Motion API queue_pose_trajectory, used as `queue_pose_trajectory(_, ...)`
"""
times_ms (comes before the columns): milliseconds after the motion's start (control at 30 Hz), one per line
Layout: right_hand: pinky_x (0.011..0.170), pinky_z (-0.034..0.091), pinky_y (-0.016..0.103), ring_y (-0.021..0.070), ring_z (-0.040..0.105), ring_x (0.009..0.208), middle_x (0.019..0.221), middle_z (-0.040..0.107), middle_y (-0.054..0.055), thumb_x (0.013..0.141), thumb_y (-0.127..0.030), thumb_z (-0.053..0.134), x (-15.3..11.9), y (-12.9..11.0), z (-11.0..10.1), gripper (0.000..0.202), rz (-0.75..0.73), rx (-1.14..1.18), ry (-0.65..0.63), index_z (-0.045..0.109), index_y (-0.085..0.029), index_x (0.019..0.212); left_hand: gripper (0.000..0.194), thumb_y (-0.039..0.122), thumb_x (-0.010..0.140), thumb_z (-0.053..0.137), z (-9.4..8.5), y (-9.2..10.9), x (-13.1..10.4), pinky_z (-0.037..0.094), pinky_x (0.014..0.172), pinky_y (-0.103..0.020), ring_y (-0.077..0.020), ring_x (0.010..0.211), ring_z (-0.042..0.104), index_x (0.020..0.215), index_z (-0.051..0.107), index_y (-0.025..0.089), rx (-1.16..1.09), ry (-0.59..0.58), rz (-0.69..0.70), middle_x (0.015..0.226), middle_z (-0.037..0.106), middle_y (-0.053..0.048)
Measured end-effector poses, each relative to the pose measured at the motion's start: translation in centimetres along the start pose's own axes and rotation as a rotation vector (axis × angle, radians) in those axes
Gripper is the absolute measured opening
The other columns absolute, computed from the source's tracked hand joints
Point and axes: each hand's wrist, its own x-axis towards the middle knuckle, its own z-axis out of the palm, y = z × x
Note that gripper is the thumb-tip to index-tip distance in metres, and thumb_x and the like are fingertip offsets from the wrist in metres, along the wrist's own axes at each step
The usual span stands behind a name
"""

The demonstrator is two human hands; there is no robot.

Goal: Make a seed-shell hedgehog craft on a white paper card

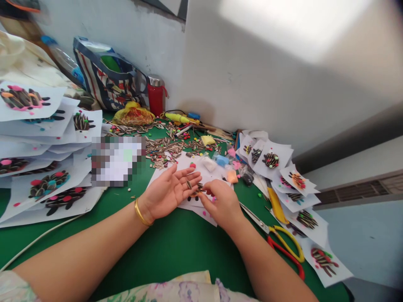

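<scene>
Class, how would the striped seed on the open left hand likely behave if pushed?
The seed looks tiny, so it's probably very light. Its elongated, pointed shape suggests sliding more than rolling. Loose on the left hand, it could easily slip off.

At the far edge of the green desk (176,256), toward the left corner, there stands a patterned bag with blue trim (105,79). Just beside it is a red flask (155,100). Before them lies a yellow plastic bag (134,115). A white cable (42,243) curves toward the left edge.
</scene>
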Motion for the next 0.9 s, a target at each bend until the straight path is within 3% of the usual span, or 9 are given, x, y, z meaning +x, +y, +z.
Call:
queue_pose_trajectory(100,0.069,0.039,0.030,0.0179,0.056,0.074,0.075,0.062,0.003,0.092,-0.032,0.056,-0.1,-1.0,0.6,0.017,-0.032,0.000,0.018,0.060,-0.019,0.081,0.054,0.050,0.097,0.039,0.5,-0.9,-0.4,0.046,0.102,-0.038,-0.0265,0.124,0.055,0.130,0.055,0.010,0.032,-0.052,-0.033,0.136,0.056,-0.019)
queue_pose_trajectory(200,0.073,0.041,0.031,0.0186,0.057,0.079,0.080,0.063,0.004,0.093,-0.028,0.053,-0.1,-1.3,0.9,0.013,-0.005,0.012,0.011,0.063,-0.020,0.088,0.054,0.051,0.098,0.035,0.7,-1.3,-0.7,0.043,0.105,-0.035,-0.0246,0.128,0.051,0.128,0.057,0.012,0.040,-0.093,-0.022,0.137,0.056,-0.017)
queue_pose_trajectory(367,0.084,0.044,0.033,0.0197,0.059,0.091,0.090,0.066,0.004,0.094,-0.023,0.051,0.0,-1.6,0.5,0.014,0.027,0.103,0.003,0.065,-0.023,0.095,0.054,0.053,0.097,0.032,1.0,-1.4,-0.9,0.043,0.105,-0.038,-0.0254,0.130,0.049,0.123,0.062,0.016,0.007,-0.114,-0.003,0.130,0.061,-0.015)
queue_pose_trajectory(600,0.087,0.046,0.033,0.0199,0.059,0.096,0.097,0.065,0.006,0.093,-0.019,0.050,-0.2,-1.7,0.4,0.017,-0.016,0.139,0.062,0.066,-0.023,0.096,0.055,0.054,0.096,0.034,1.0,-1.3,-1.0,0.044,0.104,-0.037,-0.0259,0.131,0.049,0.123,0.062,0.016,0.025,-0.137,-0.013,0.132,0.060,-0.016)
queue_pose_trajectory(733,0.081,0.045,0.031,0.0190,0.059,0.086,0.088,0.065,0.005,0.092,-0.019,0.050,-0.1,-0.1,-0.5,0.013,0.044,0.120,0.076,0.063,-0.021,0.093,0.048,0.049,0.097,0.038,0.6,-0.1,-0.4,0.046,0.103,-0.038,-0.0265,0.128,0.052,0.117,0.063,0.014,0.017,-0.031,0.138,0.131,0.060,-0.017)
queue_pose_trajectory(900,0.081,0.044,0.029,0.0181,0.061,0.090,0.091,0.068,0.003,0.090,-0.018,0.055,0.1,1.6,-1.0,0.015,0.135,0.031,-0.118,0.069,-0.023,0.092,0.036,0.040,0.096,0.043,-0.3,1.5,0.5,0.049,0.100,-0.039,-0.0243,0.117,0.060,0.103,0.066,0.014,-0.030,0.169,0.300,0.113,0.067,-0.014)
